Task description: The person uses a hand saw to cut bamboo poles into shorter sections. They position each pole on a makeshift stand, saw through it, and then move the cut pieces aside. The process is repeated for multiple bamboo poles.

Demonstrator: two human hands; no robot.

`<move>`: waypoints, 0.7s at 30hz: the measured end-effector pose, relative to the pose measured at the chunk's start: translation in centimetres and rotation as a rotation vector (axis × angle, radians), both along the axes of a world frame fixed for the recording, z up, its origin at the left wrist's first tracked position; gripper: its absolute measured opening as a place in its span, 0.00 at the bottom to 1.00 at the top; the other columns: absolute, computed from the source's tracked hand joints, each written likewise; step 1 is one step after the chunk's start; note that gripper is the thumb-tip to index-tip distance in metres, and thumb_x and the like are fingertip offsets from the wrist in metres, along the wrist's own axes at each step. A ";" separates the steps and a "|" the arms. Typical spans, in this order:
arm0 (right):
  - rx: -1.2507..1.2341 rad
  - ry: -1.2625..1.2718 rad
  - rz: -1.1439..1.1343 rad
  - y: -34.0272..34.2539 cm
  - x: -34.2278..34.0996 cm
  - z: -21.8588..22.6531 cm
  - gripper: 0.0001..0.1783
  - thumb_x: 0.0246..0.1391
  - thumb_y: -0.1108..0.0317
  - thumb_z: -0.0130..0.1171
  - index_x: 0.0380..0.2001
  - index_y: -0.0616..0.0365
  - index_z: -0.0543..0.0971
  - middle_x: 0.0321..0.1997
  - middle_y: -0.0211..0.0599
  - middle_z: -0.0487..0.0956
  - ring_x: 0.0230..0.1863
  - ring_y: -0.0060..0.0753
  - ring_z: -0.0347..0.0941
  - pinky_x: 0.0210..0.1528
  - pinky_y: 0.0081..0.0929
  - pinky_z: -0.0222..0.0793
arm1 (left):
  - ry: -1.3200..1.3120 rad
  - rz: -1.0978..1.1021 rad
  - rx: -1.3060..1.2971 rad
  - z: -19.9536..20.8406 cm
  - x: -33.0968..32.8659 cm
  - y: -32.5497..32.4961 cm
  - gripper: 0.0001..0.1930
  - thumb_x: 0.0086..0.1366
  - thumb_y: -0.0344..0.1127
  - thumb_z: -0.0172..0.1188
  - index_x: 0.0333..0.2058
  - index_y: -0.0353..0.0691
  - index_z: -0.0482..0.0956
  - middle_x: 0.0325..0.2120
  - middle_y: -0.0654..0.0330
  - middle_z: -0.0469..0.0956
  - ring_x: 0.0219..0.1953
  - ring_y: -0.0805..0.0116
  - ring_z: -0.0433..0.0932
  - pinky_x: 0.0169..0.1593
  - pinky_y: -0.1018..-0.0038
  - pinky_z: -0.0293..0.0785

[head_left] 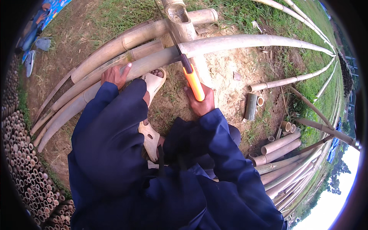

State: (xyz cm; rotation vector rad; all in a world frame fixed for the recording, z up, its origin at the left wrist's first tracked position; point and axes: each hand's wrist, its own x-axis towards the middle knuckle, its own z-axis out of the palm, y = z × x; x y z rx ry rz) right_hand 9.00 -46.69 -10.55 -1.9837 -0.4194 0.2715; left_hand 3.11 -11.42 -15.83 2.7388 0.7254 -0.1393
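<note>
A long bamboo pole [230, 43] runs crosswise in front of me, resting over a thick bamboo support [183, 30]. My right hand [202, 100] grips the orange handle of a hand saw [193, 81]. The saw's dark, narrow blade lies across the pole just left of the support. My left hand [115, 76] is laid on the pole, left of the saw, thumb apart from the fingers; its fingertips are partly hidden. One foot in a beige sandal [153, 85] is close beneath the pole.
More bamboo poles [101, 53] lie alongside at the left. Cut bamboo pieces [251, 107] and a heap of poles [283, 168] are on the right. Stacked bamboo tubes [30, 165] fill the lower left. Another person's shoe [30, 63] shows at the upper left.
</note>
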 end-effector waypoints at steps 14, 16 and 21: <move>0.061 0.013 -0.004 1.0 2.1 -0.4 0.08 0.57 0.71 0.66 0.30 0.65 0.79 0.20 0.50 0.77 0.19 0.51 0.75 0.26 0.38 0.70 | -0.006 -0.002 0.011 -0.2 1.3 -0.4 0.37 0.71 0.71 0.47 0.51 0.41 0.86 0.45 0.36 0.83 0.52 0.37 0.80 0.59 0.49 0.72; -0.019 0.024 -0.051 -1.4 -0.9 1.0 0.08 0.57 0.71 0.66 0.31 0.65 0.80 0.21 0.49 0.78 0.20 0.48 0.77 0.27 0.37 0.71 | -0.023 -0.007 0.004 -1.7 1.0 -0.4 0.37 0.71 0.71 0.47 0.51 0.41 0.86 0.45 0.36 0.83 0.52 0.37 0.80 0.58 0.49 0.72; -0.178 0.060 0.015 -10.4 -10.8 7.2 0.16 0.57 0.75 0.65 0.49 0.67 0.84 0.39 0.51 0.87 0.40 0.46 0.88 0.41 0.32 0.80 | 0.008 0.007 0.047 -0.4 -0.7 0.5 0.37 0.71 0.70 0.46 0.50 0.40 0.86 0.44 0.35 0.83 0.51 0.37 0.80 0.57 0.49 0.74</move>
